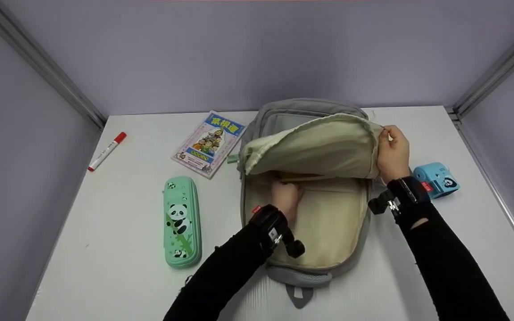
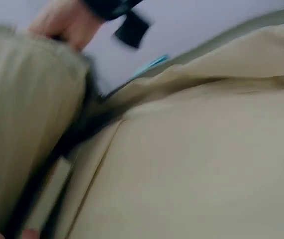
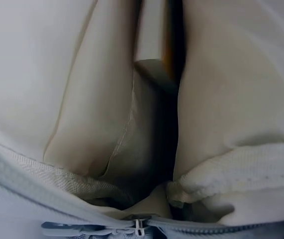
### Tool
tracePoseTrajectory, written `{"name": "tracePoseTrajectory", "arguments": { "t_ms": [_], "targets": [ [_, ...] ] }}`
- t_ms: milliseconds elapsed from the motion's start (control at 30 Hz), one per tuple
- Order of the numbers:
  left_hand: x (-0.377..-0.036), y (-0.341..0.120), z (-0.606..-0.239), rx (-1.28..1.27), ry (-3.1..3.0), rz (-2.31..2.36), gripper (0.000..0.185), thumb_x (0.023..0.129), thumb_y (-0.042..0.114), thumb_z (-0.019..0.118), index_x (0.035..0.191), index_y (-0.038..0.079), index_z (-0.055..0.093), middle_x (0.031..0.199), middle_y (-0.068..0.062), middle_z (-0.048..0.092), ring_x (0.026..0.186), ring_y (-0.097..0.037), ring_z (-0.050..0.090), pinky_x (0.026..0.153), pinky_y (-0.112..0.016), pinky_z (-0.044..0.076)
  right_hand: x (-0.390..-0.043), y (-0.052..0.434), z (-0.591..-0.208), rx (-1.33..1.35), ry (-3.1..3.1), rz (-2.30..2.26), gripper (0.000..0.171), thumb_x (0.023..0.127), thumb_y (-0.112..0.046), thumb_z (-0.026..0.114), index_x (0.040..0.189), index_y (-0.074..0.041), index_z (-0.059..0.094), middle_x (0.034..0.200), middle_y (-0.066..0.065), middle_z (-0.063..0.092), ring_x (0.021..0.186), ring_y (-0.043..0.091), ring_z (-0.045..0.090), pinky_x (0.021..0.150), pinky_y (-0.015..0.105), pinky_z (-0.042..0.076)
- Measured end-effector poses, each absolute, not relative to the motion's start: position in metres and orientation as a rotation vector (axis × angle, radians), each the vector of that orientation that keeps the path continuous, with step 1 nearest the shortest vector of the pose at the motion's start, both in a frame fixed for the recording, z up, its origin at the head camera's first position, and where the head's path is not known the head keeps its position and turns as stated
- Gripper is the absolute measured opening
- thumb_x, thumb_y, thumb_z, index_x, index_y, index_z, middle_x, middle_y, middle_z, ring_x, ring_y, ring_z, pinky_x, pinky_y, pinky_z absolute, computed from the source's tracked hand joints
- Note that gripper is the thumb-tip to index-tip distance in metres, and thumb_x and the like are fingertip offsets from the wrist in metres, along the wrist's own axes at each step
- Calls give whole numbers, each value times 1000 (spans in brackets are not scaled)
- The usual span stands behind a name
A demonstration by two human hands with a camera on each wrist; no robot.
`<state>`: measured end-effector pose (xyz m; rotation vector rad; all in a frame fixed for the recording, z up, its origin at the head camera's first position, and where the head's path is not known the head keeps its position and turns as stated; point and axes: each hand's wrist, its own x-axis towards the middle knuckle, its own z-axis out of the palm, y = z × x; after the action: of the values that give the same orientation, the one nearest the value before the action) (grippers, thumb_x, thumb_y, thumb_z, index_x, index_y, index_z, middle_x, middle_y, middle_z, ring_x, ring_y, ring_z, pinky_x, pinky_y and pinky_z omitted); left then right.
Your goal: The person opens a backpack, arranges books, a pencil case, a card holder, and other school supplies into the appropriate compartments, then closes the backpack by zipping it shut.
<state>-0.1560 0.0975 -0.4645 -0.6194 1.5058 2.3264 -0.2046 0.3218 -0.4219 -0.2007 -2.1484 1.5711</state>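
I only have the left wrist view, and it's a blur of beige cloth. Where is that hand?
Observer: The left hand is inside the open grey backpack, under the raised flap.
Operator: What holds the flap up?
Observer: The right hand grips the flap's edge.
Operator: Anything else on the table?
Observer: A green panda pencil case, a booklet and a red-capped marker lie left of the bag; a blue camera sits to its right.
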Motion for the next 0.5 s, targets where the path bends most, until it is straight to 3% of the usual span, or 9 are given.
{"name": "tracePoseTrajectory", "arguments": {
  "t_ms": [67,200,333,500],
  "targets": [
    [-140,91,-454,-515,1630,2180,75,91,-9,47,155,-9,8,150,-32,36,121,-32,57,98,-36,52,-205,320,-421,-210,-2144,1577,18,96,-29,48,83,-18,56,61,-17,43,46,-8,45,50,13,36],
    [-110,63,-430,-112,1703,1977,48,96,-4,51,141,-16,36,126,-31,58,90,-19,67,87,-30,57,-205,320,-422,-238,-2136,1614,20,101,-19,47,82,-21,54,60,-17,45,49,-7,48,52,13,38],
    [-98,17,-416,249,1844,1797,22,99,0,52,115,-14,59,108,-29,68,79,-7,65,80,-27,59,-206,322,-424,-269,-2145,1625,24,103,-13,47,81,-21,53,58,-15,41,49,-6,46,53,13,37],
    [-106,-44,-422,208,2102,1810,18,97,2,55,107,-12,62,93,-21,70,78,-8,65,75,-25,56,-202,322,-424,-297,-2165,1646,27,104,-11,45,80,-21,52,56,-13,35,48,-4,42,53,14,34]
  ]
}}
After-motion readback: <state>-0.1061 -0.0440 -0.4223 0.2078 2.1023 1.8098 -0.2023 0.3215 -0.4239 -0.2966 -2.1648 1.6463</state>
